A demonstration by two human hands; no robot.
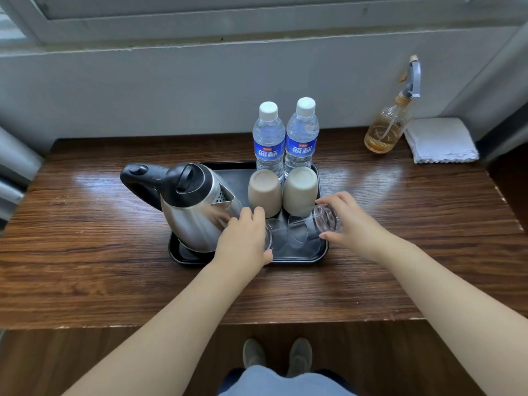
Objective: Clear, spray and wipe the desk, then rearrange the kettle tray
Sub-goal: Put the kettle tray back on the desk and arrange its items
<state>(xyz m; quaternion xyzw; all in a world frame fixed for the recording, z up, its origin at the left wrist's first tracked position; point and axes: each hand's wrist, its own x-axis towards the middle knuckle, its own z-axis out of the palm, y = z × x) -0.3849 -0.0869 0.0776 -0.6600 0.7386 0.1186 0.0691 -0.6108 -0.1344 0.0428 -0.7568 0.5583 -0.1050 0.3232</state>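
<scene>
Over the black tray [321, 252], both hands' fingers [258, 214] around clear tumblers [325, 218].

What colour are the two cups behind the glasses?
The two cups are plain beige, standing upside down on the black tray. The head view shows them.

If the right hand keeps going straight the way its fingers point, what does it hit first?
The right hand, holding a clear glass, points up-left across the tray. The right beige cup, upside down just beyond the fingertips, likely comes first; the depth between them is unclear.
</scene>
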